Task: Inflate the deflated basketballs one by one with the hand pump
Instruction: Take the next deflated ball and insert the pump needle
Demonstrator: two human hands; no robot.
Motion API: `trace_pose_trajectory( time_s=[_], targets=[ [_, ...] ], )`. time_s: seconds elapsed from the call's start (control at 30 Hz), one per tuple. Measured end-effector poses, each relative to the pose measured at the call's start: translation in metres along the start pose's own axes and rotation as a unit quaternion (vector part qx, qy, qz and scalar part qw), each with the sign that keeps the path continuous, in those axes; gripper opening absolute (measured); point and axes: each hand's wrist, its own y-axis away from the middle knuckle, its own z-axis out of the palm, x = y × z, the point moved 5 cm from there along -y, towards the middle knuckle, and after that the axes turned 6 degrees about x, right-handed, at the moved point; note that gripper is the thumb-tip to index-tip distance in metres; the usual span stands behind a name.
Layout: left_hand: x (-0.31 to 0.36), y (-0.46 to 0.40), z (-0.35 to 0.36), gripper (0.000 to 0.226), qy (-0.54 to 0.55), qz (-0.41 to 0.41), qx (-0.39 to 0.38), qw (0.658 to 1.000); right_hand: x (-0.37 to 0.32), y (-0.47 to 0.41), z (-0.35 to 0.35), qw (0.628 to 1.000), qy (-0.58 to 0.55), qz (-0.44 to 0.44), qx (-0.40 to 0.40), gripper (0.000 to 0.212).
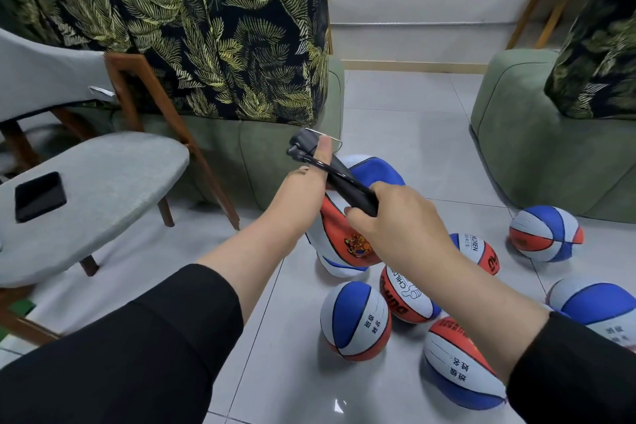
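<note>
A black hand pump (339, 173) is held in the air above the balls, its far end with a thin metal loop pointing toward the sofa. My left hand (311, 179) grips the pump's far part, thumb laid along it. My right hand (389, 217) grips the near end of the barrel. Right under both hands lies a large, flattened red, white and blue basketball (347, 241). Several smaller basketballs in the same colours lie on the tiled floor, among them a blue-and-white one (356, 320) and a dented one (545, 233) farther right.
A grey chair (103, 189) with wooden legs stands at the left, a black phone (39, 196) on its seat. A green sofa with a leaf-print cover (220, 31) is behind the hands, and a second green seat (550, 134) at the right. Bare tiles lie between them.
</note>
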Motion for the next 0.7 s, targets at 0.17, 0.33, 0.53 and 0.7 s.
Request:
trace_pose_trajectory(
  time_s=[0.17,0.33,0.53,0.7],
  targets=[
    [0.000,0.003,-0.004,0.075,0.002,0.012,0.001,1.000,0.002,-0.006,-0.007,1.000,-0.010,-0.001,-0.003,0.030],
    [-0.002,0.007,-0.006,0.073,0.001,0.038,-0.017,0.999,0.003,-0.011,-0.009,1.000,-0.013,-0.002,-0.014,0.025],
    [-0.013,0.000,-0.005,0.050,-0.018,0.084,-0.046,0.995,0.029,-0.036,-0.040,0.990,-0.107,0.074,0.057,0.034],
    [-0.017,-0.009,-0.015,0.023,0.053,0.098,-0.007,0.994,0.065,-0.030,-0.024,0.948,-0.255,0.187,0.027,0.030]
  ],
)
